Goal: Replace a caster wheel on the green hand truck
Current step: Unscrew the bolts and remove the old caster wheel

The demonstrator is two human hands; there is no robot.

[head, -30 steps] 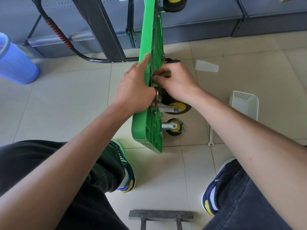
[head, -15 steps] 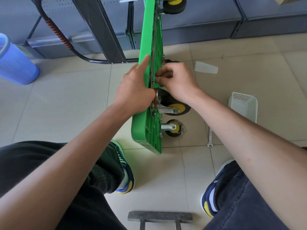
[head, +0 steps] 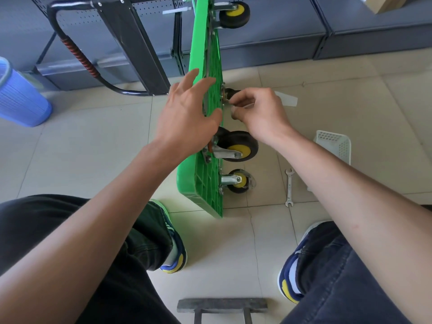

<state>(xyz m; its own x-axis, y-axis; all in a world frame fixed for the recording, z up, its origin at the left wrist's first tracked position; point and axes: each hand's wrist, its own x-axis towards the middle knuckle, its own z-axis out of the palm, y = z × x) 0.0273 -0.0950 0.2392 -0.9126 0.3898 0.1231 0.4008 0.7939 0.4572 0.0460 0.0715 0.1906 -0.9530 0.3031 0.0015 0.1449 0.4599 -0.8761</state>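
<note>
The green hand truck (head: 198,183) stands on its long edge, underside facing right. My left hand (head: 187,118) lies against its top edge with fingers spread and straight. My right hand (head: 257,111) pinches a small metal fastener (head: 233,111) beside the caster mounting plate on the underside. Just below my hands a large black caster with a yellow hub (head: 237,147) is mounted. A smaller caster (head: 238,181) sits lower down, and another caster (head: 233,15) is at the far end. My right hand partly hides a dark wheel (head: 231,92).
An open-ended wrench (head: 289,187) lies on the tiled floor right of the truck, next to a white plastic basket (head: 334,146). A blue bin (head: 21,99) stands at left. A black cart with a handle (head: 131,43) leans behind. My feet flank the truck; a grey bar (head: 222,305) is nearest me.
My left hand has loosened from the truck's edge and spread its fingers. My right hand has drawn slightly right, away from the underside, still pinching.
</note>
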